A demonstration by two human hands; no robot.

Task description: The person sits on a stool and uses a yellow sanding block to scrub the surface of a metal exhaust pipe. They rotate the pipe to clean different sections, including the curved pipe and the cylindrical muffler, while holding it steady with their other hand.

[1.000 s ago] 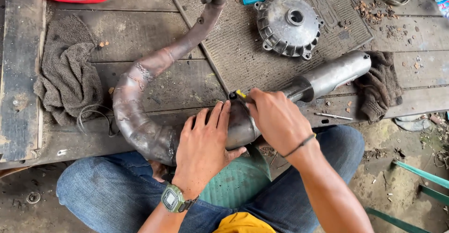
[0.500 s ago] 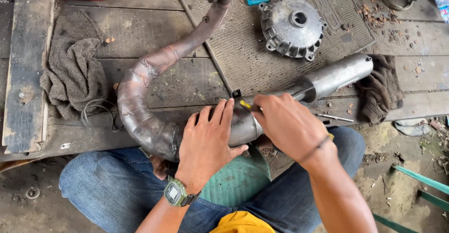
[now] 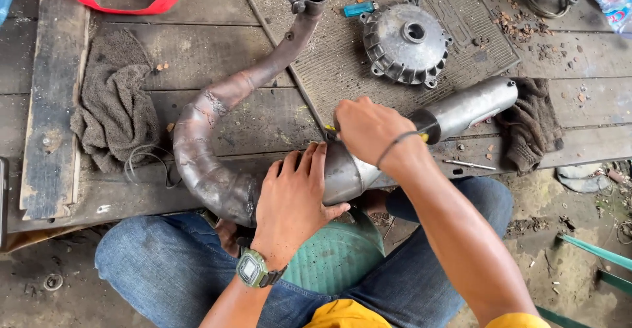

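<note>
We look down at a curved, rusty exhaust pipe lying across a worn wooden desk, its fat middle resting at the near edge over our knees. Our left hand lies flat on the pipe's belly, fingers spread apart and pressing on the metal, a green watch on the wrist. Just right of it, our right hand is closed in a fist around a small tool with a yellow and black handle, its fingers clamped together on top of the pipe where the belly narrows into the silver silencer. Farther off sits a round grey hub on a ribbed mat. A brown rag lies at the left.
</note>
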